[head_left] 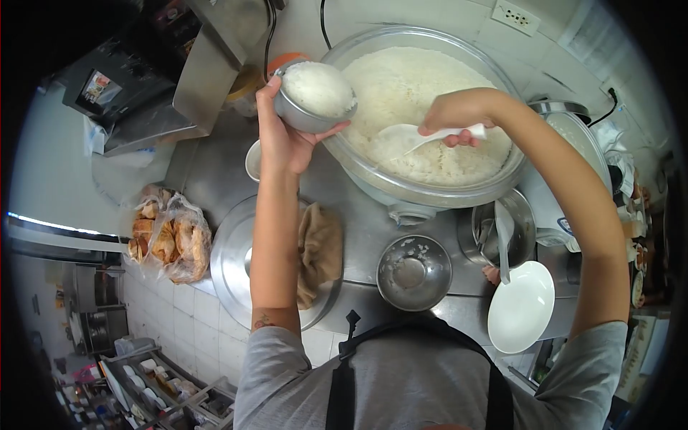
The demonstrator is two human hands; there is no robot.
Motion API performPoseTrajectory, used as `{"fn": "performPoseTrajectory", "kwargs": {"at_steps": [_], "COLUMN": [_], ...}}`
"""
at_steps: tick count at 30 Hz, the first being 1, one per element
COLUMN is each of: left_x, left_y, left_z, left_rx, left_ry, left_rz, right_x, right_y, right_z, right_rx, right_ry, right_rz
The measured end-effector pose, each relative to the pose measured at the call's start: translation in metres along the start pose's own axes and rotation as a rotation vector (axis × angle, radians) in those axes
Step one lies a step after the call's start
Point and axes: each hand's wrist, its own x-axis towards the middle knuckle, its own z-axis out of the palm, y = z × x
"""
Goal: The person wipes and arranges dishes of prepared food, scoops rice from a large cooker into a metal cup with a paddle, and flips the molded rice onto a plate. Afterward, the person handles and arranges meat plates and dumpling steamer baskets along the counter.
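My left hand (287, 136) grips a small metal bowl (301, 117) heaped with white rice (319, 87), held up by the left rim of a large rice cooker (430, 188). Inside the cooker lies a broad bed of cooked rice (423, 75). My right hand (459, 118) is closed around the handle of a white rice paddle (395, 141). The paddle's blade rests against the rice in the front part of the pot, pointing left.
Below the cooker stand a metal bowl (414, 272) with rice bits, a pot (534, 222) holding utensils, and a white oval plate (522, 308). A round metal lid (233, 244) carries a brown cloth (320, 251). Bagged bread (172, 240) sits at the left.
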Motion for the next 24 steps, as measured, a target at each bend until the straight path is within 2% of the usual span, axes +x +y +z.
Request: {"fn": "performPoseTrajectory", "kwargs": {"at_steps": [1,4,5,8,9,12,14,16,20,24], "left_x": [-0.002,-0.006,-0.006,-0.001,0.000,0.022,0.036,0.044,0.049,0.049], "left_y": [0.001,-0.001,-0.002,-0.016,-0.021,-0.052,-0.068,-0.077,-0.069,-0.058], "left_z": [0.000,-0.004,-0.004,0.009,0.020,0.038,0.042,0.053,0.064,0.070], "left_rx": [0.004,0.005,0.003,-0.061,-0.052,-0.031,-0.045,-0.033,-0.145,-0.181], "left_ry": [-0.004,-0.040,-0.057,-0.064,-0.051,0.004,-0.019,0.020,-0.058,-0.128], "left_rz": [0.001,-0.006,-0.006,-0.029,-0.043,-0.033,0.005,0.058,-0.049,-0.155], "right_x": [-0.003,-0.011,-0.015,-0.023,-0.022,-0.023,0.012,0.009,-0.011,-0.014], "right_y": [0.006,0.035,0.039,0.046,0.043,0.021,0.027,0.022,0.013,0.027], "right_z": [-0.003,-0.007,-0.006,0.007,0.015,0.054,0.087,0.107,0.119,0.099], "right_rx": [0.047,0.282,0.330,0.498,0.547,0.306,-0.309,-0.213,-0.232,-0.246], "right_ry": [-0.046,0.051,0.142,0.387,0.505,0.709,1.171,1.102,1.057,1.129], "right_rz": [0.023,-0.030,-0.038,-0.340,-0.360,-0.467,-0.600,-0.540,-0.453,-0.554]}}
